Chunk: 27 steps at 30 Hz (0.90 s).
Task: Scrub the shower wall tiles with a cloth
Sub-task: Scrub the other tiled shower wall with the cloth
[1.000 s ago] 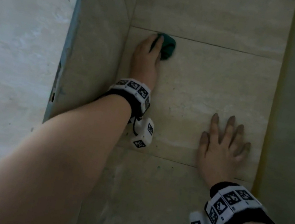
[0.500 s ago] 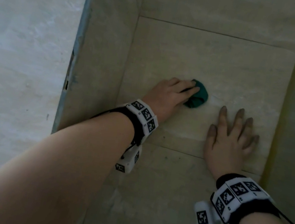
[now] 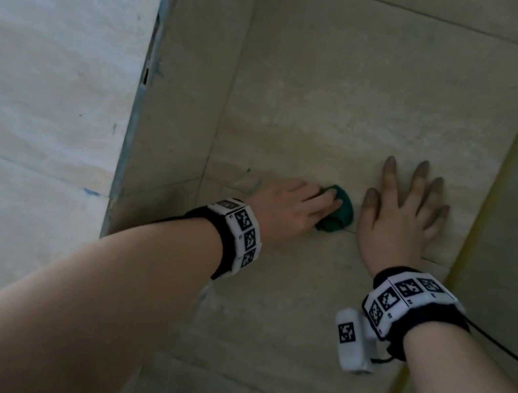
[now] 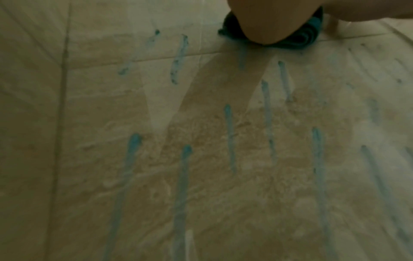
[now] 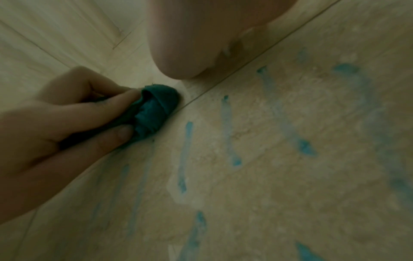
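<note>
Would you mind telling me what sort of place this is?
Most likely a tiled shower or bathroom corner: large beige wall tiles with grout lines, blue cleaner streaks running down them, and a green cloth pressed to the wall.

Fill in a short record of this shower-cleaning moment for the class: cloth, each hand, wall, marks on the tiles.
cloth: green cloth, bunched, against the wall at a grout line
left hand: left hand grips the cloth and presses it to the tile
right hand: right hand flat on the wall, fingers spread, beside the cloth
wall: beige tiles
marks: blue streaks running down the tile below the cloth
</note>
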Each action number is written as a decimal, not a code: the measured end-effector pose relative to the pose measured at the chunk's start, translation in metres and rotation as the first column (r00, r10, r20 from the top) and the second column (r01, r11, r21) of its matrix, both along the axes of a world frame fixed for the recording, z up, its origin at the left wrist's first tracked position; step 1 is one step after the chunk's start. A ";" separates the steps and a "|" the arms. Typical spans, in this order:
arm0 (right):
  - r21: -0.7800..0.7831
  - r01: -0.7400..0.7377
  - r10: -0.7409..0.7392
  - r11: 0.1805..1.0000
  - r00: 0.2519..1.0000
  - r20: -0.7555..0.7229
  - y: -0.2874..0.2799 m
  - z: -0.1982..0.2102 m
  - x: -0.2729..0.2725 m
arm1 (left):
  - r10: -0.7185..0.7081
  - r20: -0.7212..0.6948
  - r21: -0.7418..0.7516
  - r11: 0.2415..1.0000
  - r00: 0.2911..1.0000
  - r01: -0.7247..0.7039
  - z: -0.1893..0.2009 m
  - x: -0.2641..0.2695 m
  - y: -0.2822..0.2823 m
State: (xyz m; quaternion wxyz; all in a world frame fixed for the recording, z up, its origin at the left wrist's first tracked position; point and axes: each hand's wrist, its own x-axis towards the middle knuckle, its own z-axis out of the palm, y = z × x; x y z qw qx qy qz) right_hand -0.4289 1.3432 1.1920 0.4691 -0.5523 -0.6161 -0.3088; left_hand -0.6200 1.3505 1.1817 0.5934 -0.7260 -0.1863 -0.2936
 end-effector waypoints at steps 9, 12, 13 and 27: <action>0.008 -0.004 0.004 1.000 1.000 0.016 -0.001 -0.009 -0.003 | 0.317 0.550 -0.208 0.948 0.773 -0.240 0.016 0.001 -0.021; 0.017 -0.008 0.008 1.000 1.000 0.013 0.000 -0.011 -0.004 | 0.374 0.713 -0.276 0.927 0.594 -0.253 0.034 -0.006 -0.031; 0.021 -0.007 0.007 1.000 1.000 0.014 0.000 -0.011 -0.004 | 0.439 0.738 -0.354 0.898 0.512 -0.260 0.040 -0.009 -0.033; 0.089 -0.009 0.008 0.996 1.000 0.016 0.006 -0.014 -0.007 | 0.407 0.466 -0.331 0.904 0.785 -0.272 0.045 0.019 -0.032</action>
